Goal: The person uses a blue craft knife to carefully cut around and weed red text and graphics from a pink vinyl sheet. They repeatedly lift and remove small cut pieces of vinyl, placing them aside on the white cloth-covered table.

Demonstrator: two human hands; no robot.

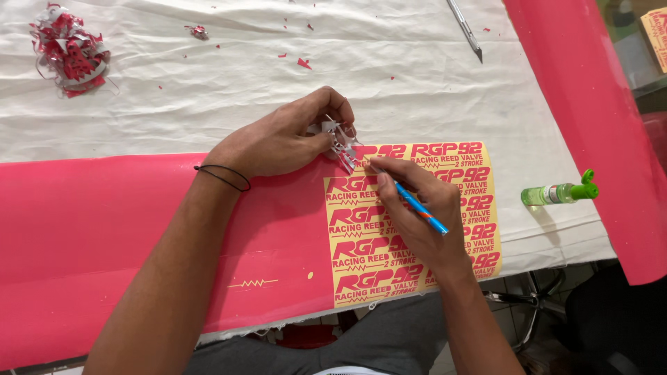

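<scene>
A yellow sticker sheet (479, 173) with rows of red lettering lies on a red vinyl sheet (104, 229). My left hand (278, 142) pinches a curled silver-and-red strip of peeled vinyl waste (340, 142) at the sheet's top left corner. My right hand (417, 219) rests on the sticker sheet and grips a blue craft knife with an orange band (420, 207), its tip pointing up-left toward the peeled strip. A black band circles my left wrist.
White cloth (278, 76) covers the table. A wad of red and silver scraps (69, 50) lies at the top left, a metal craft knife (465, 29) at the top, a small green-capped bottle (559, 192) on the right, and a red vinyl roll (597, 118) beside it.
</scene>
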